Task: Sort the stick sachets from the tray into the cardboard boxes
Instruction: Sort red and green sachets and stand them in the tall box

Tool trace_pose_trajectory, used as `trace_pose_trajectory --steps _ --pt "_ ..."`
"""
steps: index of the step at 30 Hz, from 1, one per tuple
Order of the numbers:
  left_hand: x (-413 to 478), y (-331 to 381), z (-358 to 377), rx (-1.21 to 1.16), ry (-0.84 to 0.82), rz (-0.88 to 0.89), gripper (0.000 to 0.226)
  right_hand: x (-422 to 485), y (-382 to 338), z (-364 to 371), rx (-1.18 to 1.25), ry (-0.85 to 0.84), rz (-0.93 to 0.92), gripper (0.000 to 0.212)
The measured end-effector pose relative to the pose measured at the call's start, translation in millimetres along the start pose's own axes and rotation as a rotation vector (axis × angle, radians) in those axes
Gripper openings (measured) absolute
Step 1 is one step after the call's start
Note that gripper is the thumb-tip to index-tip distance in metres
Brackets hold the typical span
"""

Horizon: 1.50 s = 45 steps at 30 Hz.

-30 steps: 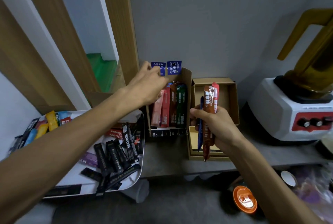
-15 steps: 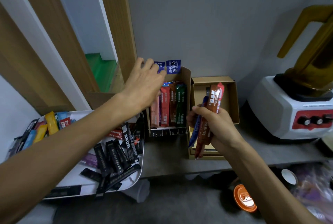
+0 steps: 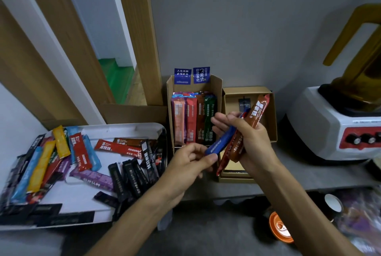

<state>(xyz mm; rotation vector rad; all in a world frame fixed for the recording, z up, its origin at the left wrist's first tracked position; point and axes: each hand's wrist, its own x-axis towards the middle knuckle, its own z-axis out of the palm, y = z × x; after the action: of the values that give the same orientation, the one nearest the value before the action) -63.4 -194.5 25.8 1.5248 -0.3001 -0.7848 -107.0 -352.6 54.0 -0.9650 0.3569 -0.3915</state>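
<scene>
A white tray (image 3: 127,130) at the left holds several loose stick sachets in black, red, blue, yellow and purple. A tall cardboard box (image 3: 218,86) stands against the wall with pink, red, brown and green sachets upright inside. Beside it lies a flatter open cardboard box (image 3: 273,123). My right hand (image 3: 253,142) grips a bundle of brown and red sachets (image 3: 256,113) in front of the flat box. My left hand (image 3: 191,163) pinches the lower end of a blue sachet (image 3: 221,143) that sticks out of that bundle.
A white blender base (image 3: 334,123) with red knobs panel and an amber jug stands at the right. An orange lid (image 3: 280,228) and a paper cup (image 3: 333,204) lie below the shelf edge. Wooden door frames rise behind the tray.
My left hand has come down from the tall box's back edge and taken hold of the blue sachet in my right hand's bundle. My right hand has tilted the bundle.
</scene>
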Motion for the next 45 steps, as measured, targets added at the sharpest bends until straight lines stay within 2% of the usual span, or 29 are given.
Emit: trace_pose_trajectory --steps 5,8,10,11,13,14,15,17,18,20,25,28,30,34,38,41,45 --pt "-4.9 -1.4 -2.3 -0.164 0.132 0.057 0.022 -3.8 3.5 -9.4 -0.329 0.063 0.02 0.018" --pt "-6.2 -3.7 -7.1 -0.018 0.134 0.103 0.014 -4.5 4.3 -14.4 -0.472 0.064 0.051 0.01" --pt "-1.9 -0.4 -15.8 0.261 0.122 0.215 0.005 -5.0 4.6 -18.3 -0.48 0.089 0.057 0.012" --pt "3.6 5.6 -23.5 0.502 0.194 0.338 0.005 -5.0 4.0 -20.0 -0.467 0.113 0.052 0.015" --pt "21.2 29.4 -41.5 1.1 0.471 0.675 0.009 -5.5 2.2 -21.7 -0.441 0.151 0.045 0.017" --pt "30.4 46.4 -46.2 1.359 0.554 0.791 0.018 -6.1 1.7 -21.7 -0.432 0.152 0.05 0.017" --pt "39.0 64.1 -48.7 1.578 0.554 0.81 0.032 -6.5 1.9 -21.4 -0.429 0.143 0.061 0.017" --pt "54.8 91.4 -46.8 1.854 0.418 0.677 0.055 -8.7 3.1 -18.5 -0.437 0.115 0.083 0.014" --pt "60.5 99.6 -44.7 1.933 0.373 0.612 0.057 -9.7 3.7 -16.7 -0.445 0.109 0.086 0.012" --pt "68.2 104.4 -43.8 2.031 0.345 0.598 0.05 -11.0 5.4 -15.5 -0.462 0.11 0.087 0.009" --pt "71.6 102.3 -47.0 2.015 0.318 0.665 0.053 -11.8 7.6 -15.6 -0.477 0.086 0.1 0.008" --pt "58.1 111.5 -49.6 1.875 0.239 0.702 0.029 -12.6 8.3 -15.9 -0.445 0.058 0.122 0.011" --pt "41.4 121.8 -56.5 1.582 0.243 0.67 0.009 -13.8 9.9 -15.9 -0.396 0.061 0.159 0.017" --pt "8.4 128.2 -69.3 0.92 0.346 0.606 0.009 -11.0 11.5 -3.1 -0.285 0.022 0.163 0.033" --pt "2.6 90.8 -76.1 0.549 0.312 0.457 0.007 0.7 0.0 21.7 -0.1 0.027 0.042 0.034" --pt "11.6 58.9 -77.8 0.546 0.279 0.36 0.01 10.5 -18.0 35.1 -0.315 0.057 -0.076 0.029" --pt "28.4 26.6 -70.4 0.542 0.264 0.314 0.013 21.3 -23.9 55.3 -0.575 0.008 -0.17 0.014"
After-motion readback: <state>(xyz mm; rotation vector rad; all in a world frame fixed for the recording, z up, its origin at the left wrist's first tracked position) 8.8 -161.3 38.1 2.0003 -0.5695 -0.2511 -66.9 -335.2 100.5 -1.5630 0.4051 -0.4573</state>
